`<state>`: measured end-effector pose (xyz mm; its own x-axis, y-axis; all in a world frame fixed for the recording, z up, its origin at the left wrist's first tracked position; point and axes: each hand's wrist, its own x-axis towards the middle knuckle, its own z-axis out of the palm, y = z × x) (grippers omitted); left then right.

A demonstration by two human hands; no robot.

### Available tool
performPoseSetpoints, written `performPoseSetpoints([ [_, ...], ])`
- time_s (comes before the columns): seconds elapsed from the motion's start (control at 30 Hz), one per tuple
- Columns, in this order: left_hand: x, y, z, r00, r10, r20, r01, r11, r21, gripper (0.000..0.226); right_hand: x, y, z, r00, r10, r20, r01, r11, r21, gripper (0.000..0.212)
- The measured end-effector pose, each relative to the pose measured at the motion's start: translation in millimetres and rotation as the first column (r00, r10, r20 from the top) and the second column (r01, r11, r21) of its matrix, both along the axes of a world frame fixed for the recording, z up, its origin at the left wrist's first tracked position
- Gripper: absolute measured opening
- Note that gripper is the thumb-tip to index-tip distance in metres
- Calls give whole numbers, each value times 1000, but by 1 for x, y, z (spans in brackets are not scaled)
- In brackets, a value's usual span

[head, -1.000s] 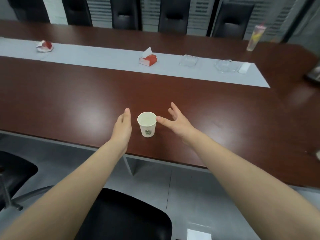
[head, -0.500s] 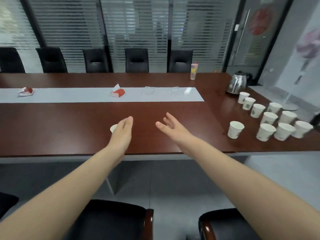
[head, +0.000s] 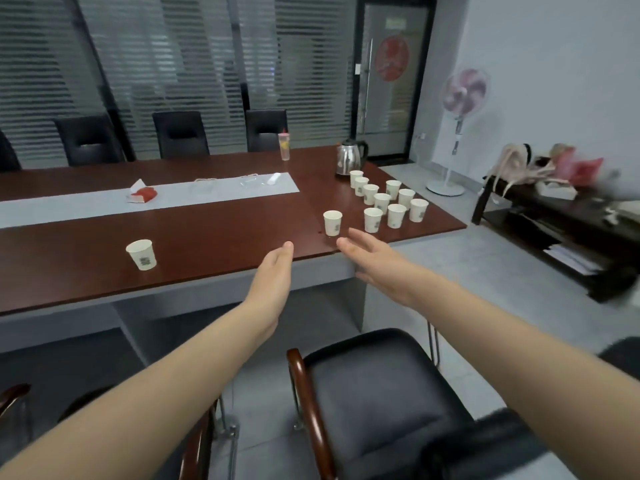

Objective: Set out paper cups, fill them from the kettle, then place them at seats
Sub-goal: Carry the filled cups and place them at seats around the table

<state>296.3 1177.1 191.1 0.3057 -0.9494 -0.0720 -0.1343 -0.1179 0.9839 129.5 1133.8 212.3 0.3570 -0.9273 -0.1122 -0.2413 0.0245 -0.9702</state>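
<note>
Paper cup (head: 332, 222) beyond outstretched left hand (head: 274, 271) and right hand (head: 375, 263); both grips wide.

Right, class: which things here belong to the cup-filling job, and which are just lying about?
For the job: kettle, cluster of paper cups beside it, single cup near the table edge, cup set down further left.
Lying about: red tissue box, drink bottle, pedestal fan.

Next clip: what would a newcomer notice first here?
The left hand and right hand reach forward, open and empty, toward the near edge of the table. Past them a cluster of paper cups stands beside the steel kettle at the right end; a lone cup sits ahead of the right hand, a second cup further left.
</note>
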Motion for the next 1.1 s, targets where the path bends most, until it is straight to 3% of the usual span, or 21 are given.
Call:
performPoseSetpoints([
  [0.37,-163,-2,29,950,-306,-56,300,948,-103,49,-163,75,32,966,-259,5,259,965,-30,66],
  [0.67,-274,-13,29,864,-503,-23,498,860,-108,43,-260,63,20,918,-395,45,396,918,-16,63],
  [1.1,-389,-127,35,895,-446,-3,442,889,-121,47,-369,-77,9,931,-346,117,345,938,21,56],
])
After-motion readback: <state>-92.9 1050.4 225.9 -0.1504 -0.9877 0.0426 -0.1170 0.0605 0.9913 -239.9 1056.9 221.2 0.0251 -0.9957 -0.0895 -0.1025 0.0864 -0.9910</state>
